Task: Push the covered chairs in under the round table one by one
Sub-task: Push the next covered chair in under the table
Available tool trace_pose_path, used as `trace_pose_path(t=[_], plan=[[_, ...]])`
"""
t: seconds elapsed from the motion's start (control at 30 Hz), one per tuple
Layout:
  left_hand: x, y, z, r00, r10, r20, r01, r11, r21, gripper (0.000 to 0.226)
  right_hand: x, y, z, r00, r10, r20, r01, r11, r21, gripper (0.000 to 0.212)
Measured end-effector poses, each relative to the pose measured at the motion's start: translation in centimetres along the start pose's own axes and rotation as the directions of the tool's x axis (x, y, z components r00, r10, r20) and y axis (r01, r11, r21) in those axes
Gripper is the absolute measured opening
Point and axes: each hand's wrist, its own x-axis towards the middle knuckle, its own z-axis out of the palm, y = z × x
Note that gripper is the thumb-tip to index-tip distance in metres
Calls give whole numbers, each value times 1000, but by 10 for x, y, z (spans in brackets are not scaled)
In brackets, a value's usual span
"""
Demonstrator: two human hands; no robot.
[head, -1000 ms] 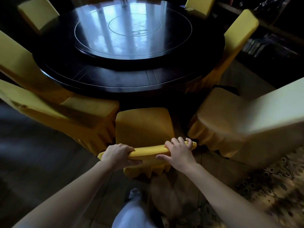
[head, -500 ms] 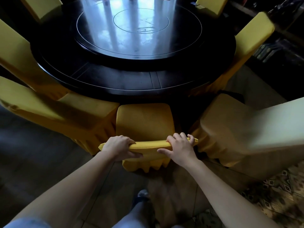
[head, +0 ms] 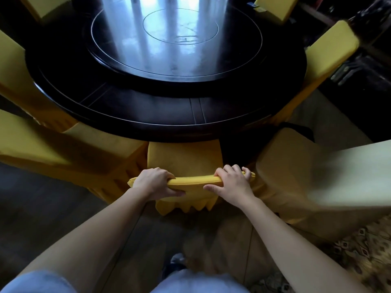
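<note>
Neighbouring chairs (head: pixel 69 157) (head: pixel 300 166) flank the gripped chair (head: pixel 184 157) closely.

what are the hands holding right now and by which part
Both hands grip the top edge of the backrest of the yellow covered chair: the left hand near its left end, the right hand near its right end.

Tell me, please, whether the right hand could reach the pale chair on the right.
Probably yes: the right hand grips the yellow chair, and the pale chair stands just beside it, nothing between.
</note>
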Motion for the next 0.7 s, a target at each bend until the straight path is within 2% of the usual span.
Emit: trace_pose_path(t=[0.27,0.47,0.7], plan=[[3,-7,-2,999,18,27,-17,1000,-23,86,5,-4,-3,999,-3,43,3,1000,-4,66],[3,-3,-5,997,-27,77,34,995,-90,100,2,-8,-7,994,49,98,-53,998,39,62],[4,3,2,994,-65,84,74,991,-111,92,-21,-8,0,996,84,16,-85,987,136,53]])
